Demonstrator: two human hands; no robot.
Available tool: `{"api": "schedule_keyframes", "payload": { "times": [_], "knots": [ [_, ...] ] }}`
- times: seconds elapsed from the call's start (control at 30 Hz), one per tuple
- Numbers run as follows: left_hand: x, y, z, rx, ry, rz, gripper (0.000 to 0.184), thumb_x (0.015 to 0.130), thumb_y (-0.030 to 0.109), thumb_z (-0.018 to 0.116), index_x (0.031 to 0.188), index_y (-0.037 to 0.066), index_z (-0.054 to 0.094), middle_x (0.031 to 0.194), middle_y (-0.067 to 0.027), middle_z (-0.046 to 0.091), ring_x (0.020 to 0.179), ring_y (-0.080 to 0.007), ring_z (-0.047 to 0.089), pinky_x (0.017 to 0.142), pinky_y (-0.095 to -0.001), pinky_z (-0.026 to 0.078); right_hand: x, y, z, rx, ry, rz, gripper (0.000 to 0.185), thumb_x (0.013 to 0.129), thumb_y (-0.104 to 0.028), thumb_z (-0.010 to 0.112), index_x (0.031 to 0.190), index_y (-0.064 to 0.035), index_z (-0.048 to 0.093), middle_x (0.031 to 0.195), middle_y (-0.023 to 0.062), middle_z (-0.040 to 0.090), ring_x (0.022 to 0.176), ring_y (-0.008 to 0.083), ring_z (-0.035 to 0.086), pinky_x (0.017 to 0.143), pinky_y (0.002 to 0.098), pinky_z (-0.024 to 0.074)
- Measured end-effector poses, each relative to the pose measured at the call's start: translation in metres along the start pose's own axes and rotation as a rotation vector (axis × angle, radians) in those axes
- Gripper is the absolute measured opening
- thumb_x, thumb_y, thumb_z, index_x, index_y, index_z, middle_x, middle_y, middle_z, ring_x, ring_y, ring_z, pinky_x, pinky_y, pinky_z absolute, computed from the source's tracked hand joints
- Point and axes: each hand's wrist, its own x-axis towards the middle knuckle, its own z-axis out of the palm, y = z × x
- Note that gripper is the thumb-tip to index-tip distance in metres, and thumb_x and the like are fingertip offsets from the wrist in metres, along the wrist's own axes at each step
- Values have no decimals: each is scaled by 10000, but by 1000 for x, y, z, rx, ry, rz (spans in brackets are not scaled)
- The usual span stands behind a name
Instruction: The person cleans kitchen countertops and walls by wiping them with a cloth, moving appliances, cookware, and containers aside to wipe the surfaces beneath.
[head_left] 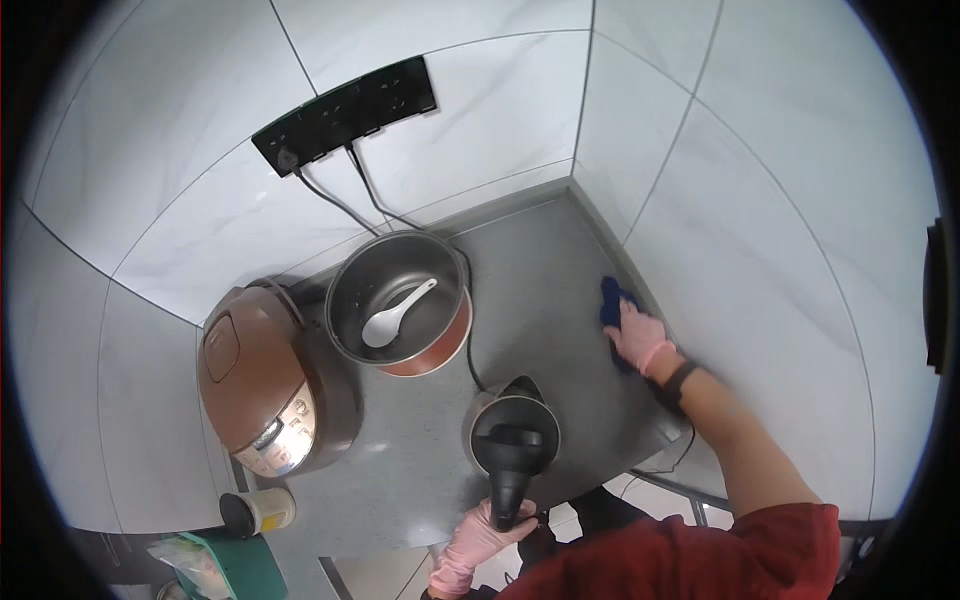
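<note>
On grey counter (420,430), near the front, grasps kettle (515,440) by handle (509,495) with left grip (485,540) and clasps dark blue cloth (611,300) at foot of right wall (770,270) with right grip (641,335).

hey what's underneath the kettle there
A black cord runs over the grey counter up to the kettle. Whatever lies directly beneath is covered from this view, so I can't tell what it stands on.

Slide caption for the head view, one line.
Right hand on a blue cloth on the counter, left hand holding the kettle by its handle.
</note>
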Motion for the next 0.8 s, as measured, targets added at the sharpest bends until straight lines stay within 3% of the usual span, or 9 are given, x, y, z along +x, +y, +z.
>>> {"api": "schedule_keyframes", "payload": {
  "times": [0.17, 0.23, 0.3, 0.37, 0.53, 0.57, 0.6, 0.7, 0.8],
  "knots": [
    [-1, -5, 6, -5, 84, 13, 258, 740, 160, 784, 954, 69, 672, 862, -23, 683, 781, -101, 635, 715, -251, 513, 114, -32, -3, 54, 53, -58, 639, 869, -424, 565, 1342, -25, 405, 1318, 115, 508, 1186, 336, 487, 925, 440, 444],
    [0, -6, 8, -14, 141, -7, 238, 735, 158, 786, 918, 66, 664, 843, -22, 677, 771, -100, 632, 704, -256, 511, 143, -51, 1, -87, 244, -199, 626, 866, -474, 543, 1344, -81, 447, 1338, 83, 504, 1268, 343, 385, 995, 448, 378],
    [-2, -1, 15, -39, 281, -61, 207, 723, 158, 788, 824, 62, 635, 787, -22, 651, 713, -113, 620, 669, -269, 497, 144, -80, -8, 104, 138, -233, 612, 864, -505, 525, 1334, -117, 479, 1349, 74, 502, 1300, 344, 345, 1038, 448, 322],
    [-1, -6, 16, -3, 292, -65, 207, 714, 161, 790, 817, 67, 637, 772, -24, 646, 715, -130, 619, 684, -277, 490, 144, -96, 13, 36, 107, -510, 602, 860, -498, 536, 1329, -123, 490, 1347, 82, 507, 1315, 349, 338, 1073, 460, 292],
    [2, -8, 21, 90, 387, -40, 182, 693, 177, 784, 754, 88, 638, 766, -32, 643, 789, -198, 610, 785, -333, 464, 56, -95, 33, 113, 118, -749, 607, 847, -462, 583, 1299, -63, 505, 1322, 71, 521, 1335, 338, 322, 1095, 486, 267],
    [2, -26, 17, 118, 306, -7, 259, 708, 123, 770, 908, 72, 615, 789, -24, 636, 755, -158, 609, 749, -304, 481, 32, -87, 33, 128, 100, -744, 610, 832, -449, 604, 1295, -64, 509, 1314, 74, 525, 1336, 337, 321, 1096, 492, 262],
    [2, -22, 18, 123, 295, 1, 259, 708, 123, 770, 908, 72, 615, 789, -24, 636, 755, -158, 609, 749, -304, 481, 5, -77, 34, 144, 81, -735, 614, 817, -437, 625, 1292, -64, 512, 1305, 77, 529, 1337, 337, 320, 1098, 498, 258],
    [8, -18, 20, 6, 314, 106, 614, 715, 22, 750, 1219, 10, 399, 826, -4, 606, 731, -80, 586, 691, -229, 497, -81, -38, 34, 65, 23, -680, 642, 781, -426, 662, 1287, -61, 510, 1298, 91, 530, 1338, 345, 315, 1101, 501, 255],
    [25, -8, 28, -63, 288, -5, 590, 709, 50, 768, 1189, 7, 427, 826, -10, 604, 729, -104, 591, 696, -247, 494, -152, 0, 35, 96, -46, -575, 666, 765, -423, 680, 1297, -65, 500, 1291, 94, 532, 1337, 356, 316, 1107, 499, 251]
  ]
}}
